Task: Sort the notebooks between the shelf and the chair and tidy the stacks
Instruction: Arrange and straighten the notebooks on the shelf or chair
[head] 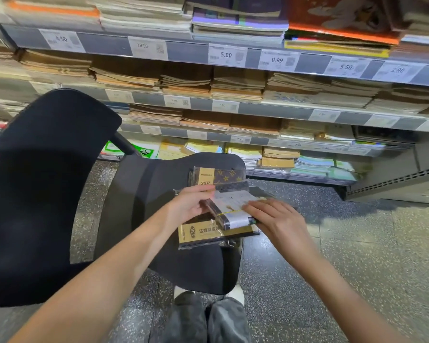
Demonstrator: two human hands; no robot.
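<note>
While on chair seat (pixel 196 266): banded bundle (pixel 233 211) was gripped by both.
Left hand (pixel 188 206): closed on bundle edge.
Right hand (pixel 275 216): pressed flat on it.

The far notebook (pixel 217 176) on the chair reads "25K"; the near notebook (pixel 201 232) reads "28K". Shelf price tags read 4.50 (pixel 61 38), 10.50 (pixel 142 45), 5.90 (pixel 226 54), 9.99 (pixel 277 60), 5.50 (pixel 346 67), 2.80 (pixel 397 70) and, lower, 7.50 (pixel 240 139).

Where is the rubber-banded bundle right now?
Head view, centre: the bundle lies atop the wrapped notebooks on the chair seat, between the left hand and right hand.
</note>
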